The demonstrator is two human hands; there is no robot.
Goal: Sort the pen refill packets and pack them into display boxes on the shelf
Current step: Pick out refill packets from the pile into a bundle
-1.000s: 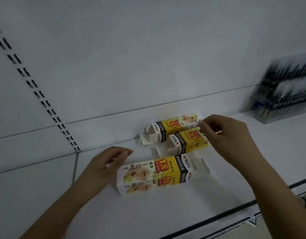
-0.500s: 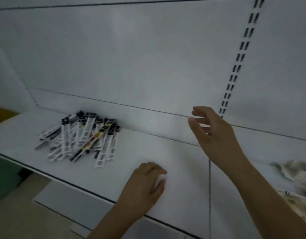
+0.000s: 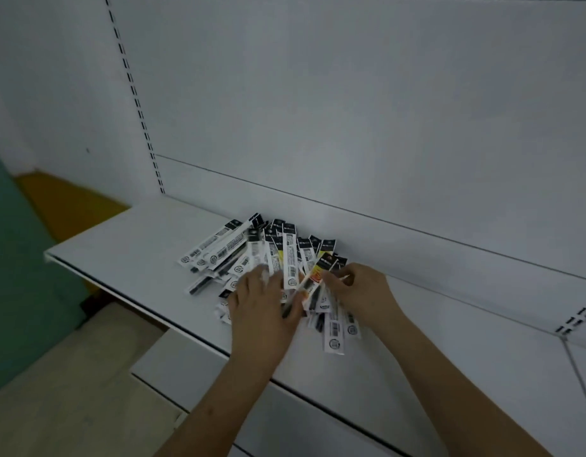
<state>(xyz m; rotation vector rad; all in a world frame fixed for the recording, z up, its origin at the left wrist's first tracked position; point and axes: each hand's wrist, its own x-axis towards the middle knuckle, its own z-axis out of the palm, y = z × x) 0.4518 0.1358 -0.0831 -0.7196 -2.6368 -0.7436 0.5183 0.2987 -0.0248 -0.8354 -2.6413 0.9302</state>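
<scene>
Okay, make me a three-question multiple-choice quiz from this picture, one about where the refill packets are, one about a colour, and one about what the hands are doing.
1. Where does the pile of refill packets lie?
A. On the white shelf, near its back panel
B. On the floor
C. Inside a display box

2. What colour are most packets' top ends?
A. Green
B. Black
C. Blue

3. What are the hands doing?
A. Hanging clear of the shelf
B. Both holding a box
C. Both in the pile, on the packets

Answers:
1 A, the packets are spread loose on the shelf surface.
2 B, dark headers cap the white sleeves.
3 C, the left hand rests over packets and the right hand fingers pinch at one.
</scene>
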